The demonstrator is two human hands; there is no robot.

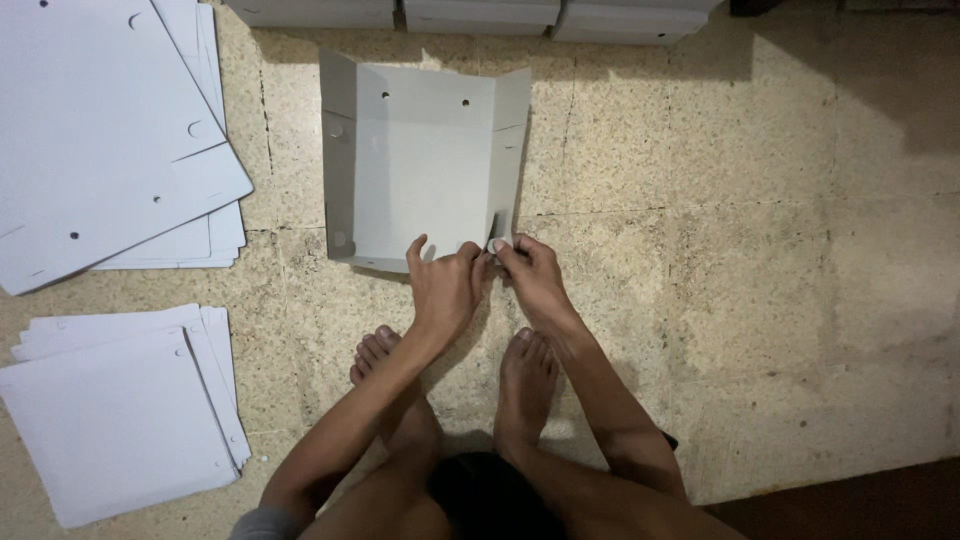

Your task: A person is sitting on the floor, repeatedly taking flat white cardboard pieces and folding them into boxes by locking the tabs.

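Observation:
A grey cardboard box blank [420,165] lies on the tiled floor ahead of my feet, its two side flaps folded up. My left hand [445,285] pinches the near edge of the blank close to its right corner. My right hand [530,275] grips the same corner, fingertips on the small tab at the foot of the right flap. The two hands touch each other there.
A stack of flat grey blanks [110,130] lies at the upper left, a second stack [120,410] at the lower left. Folded grey boxes [480,15] line the far edge. My bare feet [525,385] rest on the speckled tiled floor [750,250].

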